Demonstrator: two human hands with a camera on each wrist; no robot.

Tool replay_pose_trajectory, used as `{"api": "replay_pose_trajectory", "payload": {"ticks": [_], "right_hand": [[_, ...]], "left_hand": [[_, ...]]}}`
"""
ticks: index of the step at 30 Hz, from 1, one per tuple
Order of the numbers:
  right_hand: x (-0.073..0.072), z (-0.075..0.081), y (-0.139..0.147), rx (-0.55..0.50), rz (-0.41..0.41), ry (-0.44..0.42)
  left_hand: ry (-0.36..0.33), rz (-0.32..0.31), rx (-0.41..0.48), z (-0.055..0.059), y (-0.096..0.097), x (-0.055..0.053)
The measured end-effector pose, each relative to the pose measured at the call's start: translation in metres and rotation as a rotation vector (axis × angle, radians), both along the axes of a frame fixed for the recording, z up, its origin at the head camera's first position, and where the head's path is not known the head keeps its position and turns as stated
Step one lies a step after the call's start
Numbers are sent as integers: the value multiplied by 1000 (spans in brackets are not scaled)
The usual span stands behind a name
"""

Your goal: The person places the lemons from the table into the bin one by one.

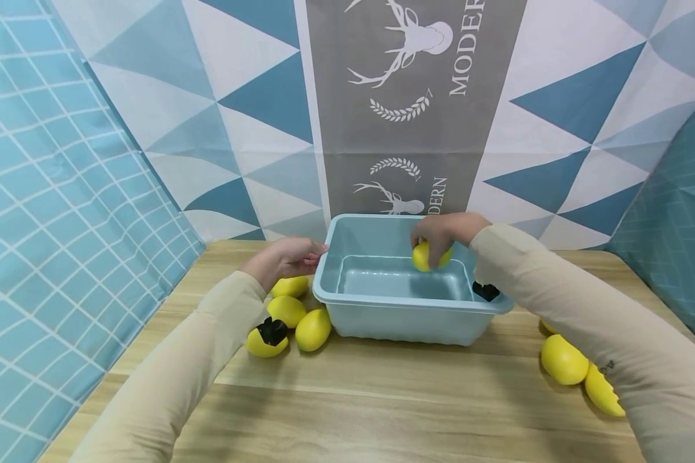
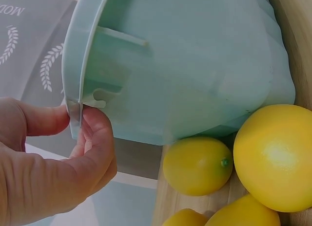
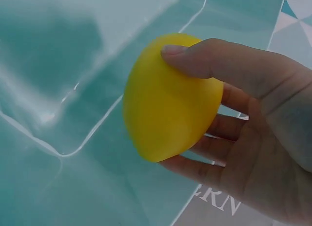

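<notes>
A pale blue plastic bin [image 1: 405,323] stands on the table against the patterned backdrop. My left hand [image 1: 289,256] pinches the bin's left rim; in the left wrist view the thumb [image 2: 46,120] is outside the lip and the fingers curl beneath it. My right hand [image 1: 443,233] holds a yellow lemon [image 3: 165,104] between thumb and fingers, inside the bin's outline and over its bare floor. Beside the bin's left wall lie several lemons [image 1: 313,330], one [image 2: 199,165] right by the wall in the left wrist view.
More lemons [image 1: 564,360] lie on the right of the table, partly behind my right sleeve [image 1: 602,321]. The wooden tabletop [image 1: 394,399] runs in front of the bin. A blue gridded sheet [image 1: 46,212] hangs along the left side, a teal one [image 1: 680,193] along the right.
</notes>
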State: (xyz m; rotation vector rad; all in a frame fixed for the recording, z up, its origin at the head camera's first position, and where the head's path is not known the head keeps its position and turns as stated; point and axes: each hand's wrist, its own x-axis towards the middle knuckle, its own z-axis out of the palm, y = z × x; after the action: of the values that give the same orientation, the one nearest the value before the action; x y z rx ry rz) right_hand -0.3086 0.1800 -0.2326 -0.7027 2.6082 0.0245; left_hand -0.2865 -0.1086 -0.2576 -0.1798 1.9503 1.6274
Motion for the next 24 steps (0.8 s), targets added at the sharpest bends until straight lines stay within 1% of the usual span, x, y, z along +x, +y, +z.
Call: {"api": "replay_pose_trajectory", "payload": {"ticks": [9,12,16,20,22,24], "right_hand": [[2,-7,6,39,-31,-50],[4,-7,7,60,-44,-62],[6,-7,7,81,-57,-79],[6,-3,7,96,-28,-66],[7,0,8,93,-11,-40],[10,3,9,80,-12,-20]], "left_hand": [[-8,7,7,2,2,1],[-8,18,2,3,4,1],[-14,16,-3,4,5,0],[-20,9,-3,3,3,-1],[-23,6,-1,2,2,-1],[-27,6,-1,1,1,-1]]}}
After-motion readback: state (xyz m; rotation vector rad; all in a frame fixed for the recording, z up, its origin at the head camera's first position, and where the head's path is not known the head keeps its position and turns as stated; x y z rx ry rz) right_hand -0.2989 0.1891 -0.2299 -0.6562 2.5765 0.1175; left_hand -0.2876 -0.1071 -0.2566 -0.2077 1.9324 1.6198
